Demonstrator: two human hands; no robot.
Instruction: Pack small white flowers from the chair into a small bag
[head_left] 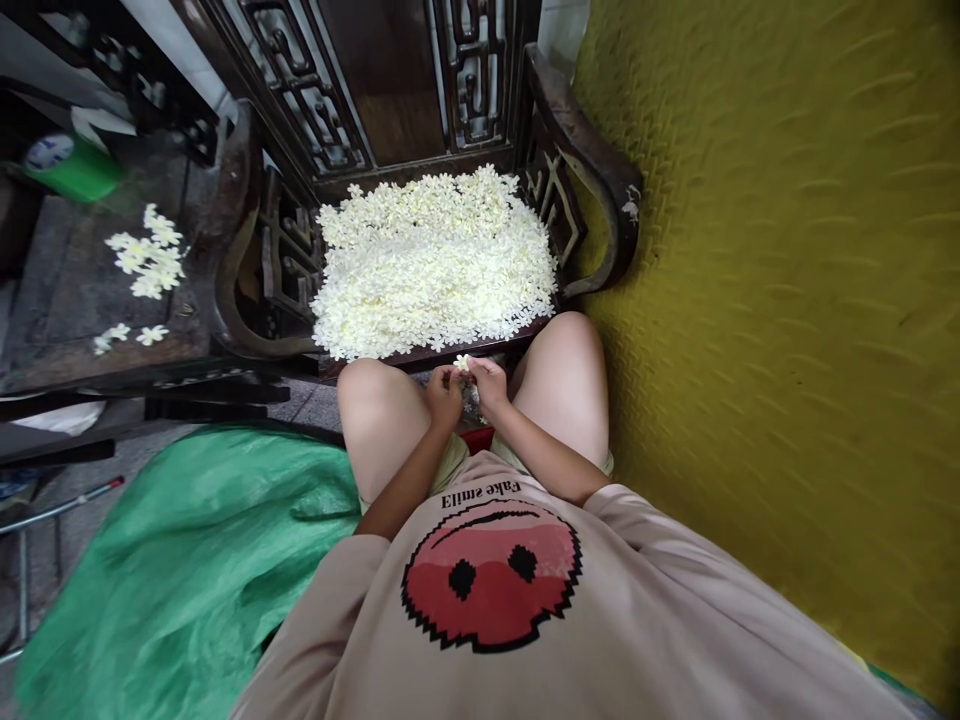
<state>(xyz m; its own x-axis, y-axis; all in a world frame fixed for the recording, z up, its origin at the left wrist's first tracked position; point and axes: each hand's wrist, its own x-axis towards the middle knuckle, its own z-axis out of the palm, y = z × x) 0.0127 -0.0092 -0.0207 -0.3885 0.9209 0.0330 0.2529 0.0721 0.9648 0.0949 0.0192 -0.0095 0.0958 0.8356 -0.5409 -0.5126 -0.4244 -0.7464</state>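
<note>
Between my knees, just in front of the dark wooden chair's seat edge, my two hands are close together. A small white flower [462, 362] with a pale yellow centre shows at the fingertips of my right hand [489, 385], which pinches it. Right beside it, my left hand [445, 394] has its fingers curled and pressed together; whatever they hold is hidden. A thick heap of the same white flowers [435, 280] covers the seat of the carved chair [397, 110] ahead of the hands.
At left, a dark wooden side table [67, 260] bears a loose cluster of flowers [150, 255] and a green tape roll [75, 168]. A green plastic sheet or sack [202, 560] spreads at lower left. A yellow textured surface [765, 300] rises along the right. The chair's curved armrests flank the heap.
</note>
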